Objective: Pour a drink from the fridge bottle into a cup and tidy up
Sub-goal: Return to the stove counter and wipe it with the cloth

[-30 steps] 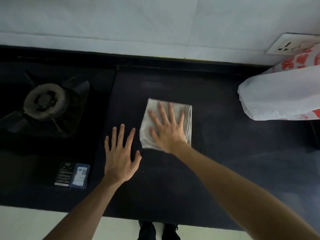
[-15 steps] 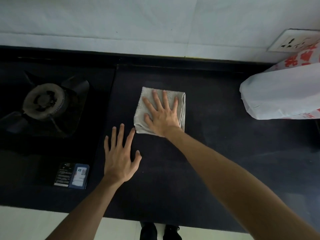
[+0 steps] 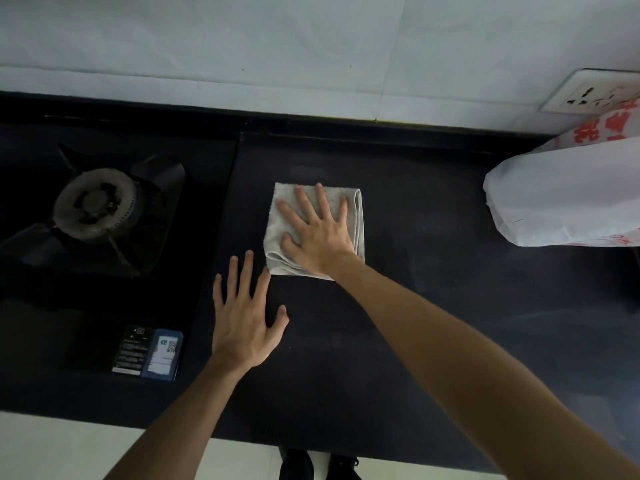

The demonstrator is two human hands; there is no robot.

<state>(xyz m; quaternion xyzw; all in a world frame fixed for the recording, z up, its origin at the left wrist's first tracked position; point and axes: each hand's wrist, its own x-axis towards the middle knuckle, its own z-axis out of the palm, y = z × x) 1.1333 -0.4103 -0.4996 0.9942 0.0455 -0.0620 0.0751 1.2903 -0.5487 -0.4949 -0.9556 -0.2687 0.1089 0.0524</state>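
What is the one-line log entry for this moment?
step: tidy up | right hand: flat on folded cloth on countertop | left hand: open, beside cloth

Cloth on matt stone

Rough grey cloth (image 3: 313,206) under the right hand (image 3: 318,233); dark matt counter (image 3: 433,323) around it; crinkly plastic bag (image 3: 561,199) to its right.

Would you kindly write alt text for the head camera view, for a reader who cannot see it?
A right hand presses flat on a folded grey cloth on a dark countertop; the left hand lies flat nearby, beside a gas burner.
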